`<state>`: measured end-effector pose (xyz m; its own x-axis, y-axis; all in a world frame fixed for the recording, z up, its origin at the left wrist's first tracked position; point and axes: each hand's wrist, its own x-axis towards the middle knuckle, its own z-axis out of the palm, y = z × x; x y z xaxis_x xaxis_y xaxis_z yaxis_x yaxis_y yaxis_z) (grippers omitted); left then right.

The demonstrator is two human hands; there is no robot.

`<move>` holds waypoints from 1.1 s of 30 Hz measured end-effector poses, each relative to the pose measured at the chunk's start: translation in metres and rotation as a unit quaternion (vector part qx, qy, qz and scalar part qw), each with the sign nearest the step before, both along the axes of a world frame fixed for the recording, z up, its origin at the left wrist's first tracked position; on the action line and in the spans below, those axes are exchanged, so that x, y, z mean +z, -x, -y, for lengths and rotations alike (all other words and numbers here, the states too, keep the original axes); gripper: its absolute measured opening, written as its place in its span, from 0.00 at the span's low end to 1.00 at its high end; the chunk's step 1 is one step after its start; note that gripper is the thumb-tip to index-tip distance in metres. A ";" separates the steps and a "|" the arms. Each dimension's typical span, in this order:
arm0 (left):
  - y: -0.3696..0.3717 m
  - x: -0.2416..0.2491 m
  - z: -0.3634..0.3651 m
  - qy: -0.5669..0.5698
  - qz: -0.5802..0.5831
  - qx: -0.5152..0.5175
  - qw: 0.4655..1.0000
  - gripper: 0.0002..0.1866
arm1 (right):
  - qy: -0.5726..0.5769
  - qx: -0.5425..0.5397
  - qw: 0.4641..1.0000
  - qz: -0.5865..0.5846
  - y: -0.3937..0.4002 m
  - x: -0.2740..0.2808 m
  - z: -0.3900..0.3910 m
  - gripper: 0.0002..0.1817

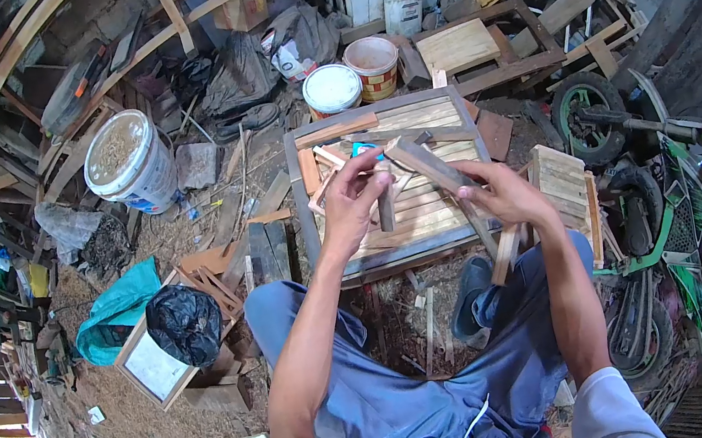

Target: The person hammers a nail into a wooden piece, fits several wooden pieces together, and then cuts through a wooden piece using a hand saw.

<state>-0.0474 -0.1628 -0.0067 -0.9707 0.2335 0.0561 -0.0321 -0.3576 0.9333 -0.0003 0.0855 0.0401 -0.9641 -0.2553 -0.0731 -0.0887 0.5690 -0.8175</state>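
My right hand (504, 190) grips a short wooden stick (430, 164) by its near end, thumb along its side. The stick slants up and left, over a low slatted wooden table (446, 233). My left hand (355, 202) is raised at the stick's far end, thumb and fingers drawn together in a pinch; I cannot tell what is between them. Just below those fingertips a short upright-looking wood piece (387, 210) shows. Behind them a small blue item (367, 149) is partly hidden. Several loose wood strips, one a reddish strip (336, 130), lie on the tabletop.
Beyond the table stand a white-lidded bucket (332, 89) and a red-and-yellow bucket (371, 61). A large white bucket (130, 163) is at left. A black plastic bag (185, 324) lies near my left knee. At right is a small green motorbike (673, 230) beside slatted wood panels (561, 188).
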 end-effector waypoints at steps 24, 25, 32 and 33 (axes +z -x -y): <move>0.012 -0.038 -0.018 0.398 -0.150 0.115 0.898 0.17 | 0.013 -0.256 0.967 -0.009 0.013 -0.061 0.025 0.21; 0.007 -0.030 -0.023 0.343 -0.114 0.056 0.931 0.19 | 0.044 -0.242 0.969 0.003 0.010 -0.057 0.033 0.20; -0.007 -0.046 -0.035 0.300 -0.069 -0.043 0.951 0.24 | 0.100 -0.144 0.984 0.034 -0.002 -0.064 0.064 0.19; -0.003 -0.044 -0.028 0.308 -0.061 -0.042 0.948 0.25 | 0.163 -0.100 0.978 0.078 0.005 -0.073 0.057 0.21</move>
